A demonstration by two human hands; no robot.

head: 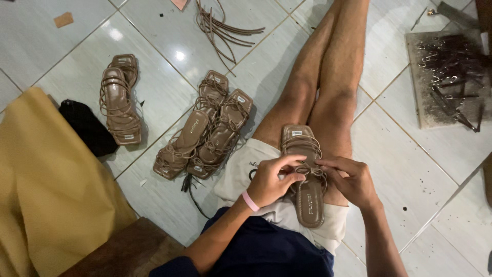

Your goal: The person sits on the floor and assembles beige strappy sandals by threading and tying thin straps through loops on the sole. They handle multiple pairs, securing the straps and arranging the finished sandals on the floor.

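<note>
A tan strappy sandal (306, 177) lies lengthwise on the person's lap, toe pointing to 12 o'clock and heel toward 6. The left hand (272, 180) comes in from 9 o'clock and the right hand (352, 180) from 3; the fingers of both are pressed together in a pinch on the thin cords at a small bow (308, 170) across the middle of the sandal.

To do this well, it looks wise to keep both pinches close to the knot, pull evenly outward so the loops match, and let the sole rest steady on the thigh instead of lifting it.

A small white rectangular label (297, 133) sits on the insole near the toe. The finished pair (205, 128) on the tiled floor (154, 31) at 10 o'clock carries a like white label at the toe end, as does the stacked pair (119, 97) farther toward 9 o'clock. A scrap of brown card (63, 19) lies at the far 10 o'clock corner, loose tan cords (220, 25) at 12, and a grey board (425, 110) of dark metal pieces at 2.
</note>
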